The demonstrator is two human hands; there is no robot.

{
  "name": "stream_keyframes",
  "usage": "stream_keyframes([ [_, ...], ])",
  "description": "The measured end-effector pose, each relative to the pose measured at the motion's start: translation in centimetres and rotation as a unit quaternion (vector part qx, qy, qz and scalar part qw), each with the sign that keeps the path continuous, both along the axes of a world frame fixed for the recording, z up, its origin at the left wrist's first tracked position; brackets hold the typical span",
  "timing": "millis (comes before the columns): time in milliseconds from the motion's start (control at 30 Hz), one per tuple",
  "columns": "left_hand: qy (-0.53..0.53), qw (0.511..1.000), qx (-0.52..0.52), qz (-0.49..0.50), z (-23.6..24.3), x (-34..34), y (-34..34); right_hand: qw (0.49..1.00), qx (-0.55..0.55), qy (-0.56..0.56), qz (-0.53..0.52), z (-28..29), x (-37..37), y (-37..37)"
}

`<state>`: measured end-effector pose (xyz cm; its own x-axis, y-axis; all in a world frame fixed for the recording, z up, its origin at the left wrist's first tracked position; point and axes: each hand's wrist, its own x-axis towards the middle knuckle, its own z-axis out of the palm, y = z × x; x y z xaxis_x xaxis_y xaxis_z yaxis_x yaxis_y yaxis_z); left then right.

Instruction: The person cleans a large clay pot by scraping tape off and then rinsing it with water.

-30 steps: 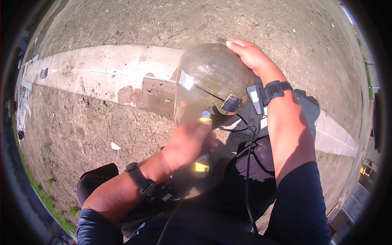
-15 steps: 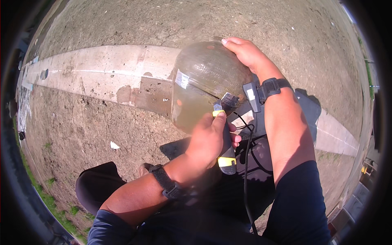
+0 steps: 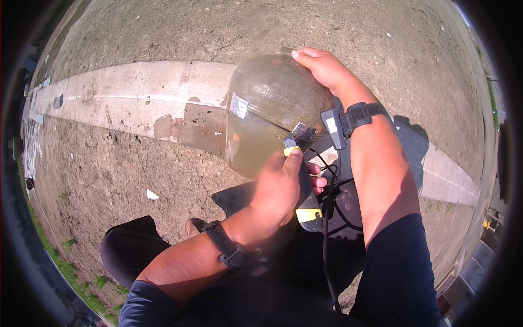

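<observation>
A large, rounded, olive-brown object with a glossy, see-through-looking skin [image 3: 272, 82] stands in front of me; its kind is unclear. It bears a silvery patch [image 3: 238, 106] and a darker, crinkled patch [image 3: 303, 132], with a dark line between them. My left hand [image 3: 278, 185] is closed around a black-and-yellow utility knife [image 3: 309, 214], thumb near its front end. The blade end meets the object beside the darker patch, at the dark line's lower end. My right hand [image 3: 331, 72] lies on the object's far right top, its visible fingers stretched out; the rest are hidden.
A pale concrete strip [image 3: 136, 82] with wet stains runs across bare soil [image 3: 136, 169] under the object. A black cable [image 3: 326, 261] hangs close to the knife and my right forearm. My knee [image 3: 131, 245] is at lower left. A white scrap [image 3: 152, 194] lies on the soil.
The object appears slightly farther left in the picture, my right hand with it. The knife's rear end has swung a little to the right, while its blade end stays by the darker patch.
</observation>
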<state>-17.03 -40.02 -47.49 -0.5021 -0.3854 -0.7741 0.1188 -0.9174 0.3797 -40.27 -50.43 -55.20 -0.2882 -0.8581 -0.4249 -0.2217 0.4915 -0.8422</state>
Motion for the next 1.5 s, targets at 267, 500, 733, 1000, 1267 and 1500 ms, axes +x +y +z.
stream_keyframes([
  [267,-0.085,0.991,-0.062,-0.079,0.8,-0.7,-0.4,1.000,0.009,-0.001,0.002,0.3,0.0,0.2],
  [500,-0.120,0.981,-0.110,-0.107,1.3,-0.2,-0.1,1.000,-0.004,0.004,0.008,0.2,-0.1,0.2],
  [733,-0.100,0.984,-0.117,-0.088,1.0,-0.3,0.4,1.000,0.001,0.017,0.007,0.3,-0.1,0.2],
  [1000,-0.085,0.992,-0.076,-0.053,0.9,-1.2,0.2,1.000,0.001,0.009,0.004,0.7,0.0,0.4],
  [1267,-0.030,0.999,-0.013,0.011,1.5,-1.8,0.1,1.000,-0.001,0.017,0.004,0.6,0.2,0.2],
  [1500,-0.023,0.999,-0.047,-0.008,0.1,-1.8,0.3,1.000,-0.007,0.013,0.012,0.7,0.0,0.3],
])
